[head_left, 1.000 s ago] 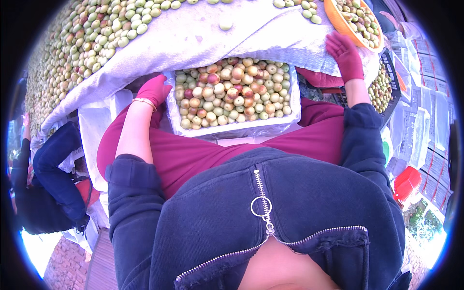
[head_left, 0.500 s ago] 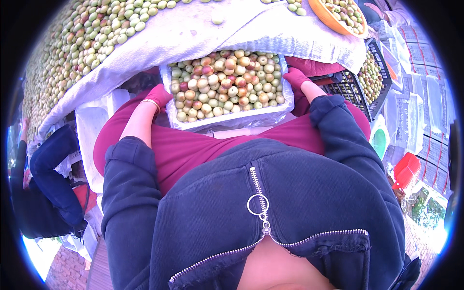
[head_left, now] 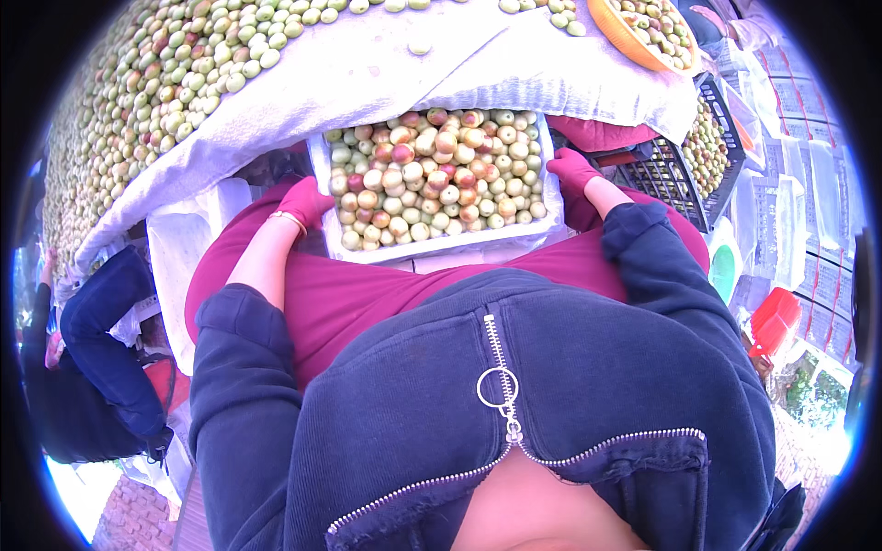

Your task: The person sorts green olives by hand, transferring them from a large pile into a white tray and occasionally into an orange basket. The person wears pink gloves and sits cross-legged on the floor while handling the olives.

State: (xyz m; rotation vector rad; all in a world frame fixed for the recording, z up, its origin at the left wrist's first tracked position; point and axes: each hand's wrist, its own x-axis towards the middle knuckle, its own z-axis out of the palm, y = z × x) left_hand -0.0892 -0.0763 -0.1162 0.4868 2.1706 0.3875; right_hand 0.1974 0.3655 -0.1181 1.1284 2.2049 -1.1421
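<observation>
- White rectangular plastic-looking crate (head_left: 450,245): between my hands.
- Round, smooth, green-to-red fruit (head_left: 436,176): heaped inside crate.
- Maroon-gloved left hand (head_left: 308,204), matching right hand (head_left: 573,172): holding crate's opposite sides; even grip, level rim, least spillage.

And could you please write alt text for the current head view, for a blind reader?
The person's left hand and right hand, both gloved in dark pink, hold opposite sides of a white rectangular box heaped with round green and red fruit. Beyond, similar loose fruit lies on a white cloth, with a filled round orange basket at upper right.
</observation>
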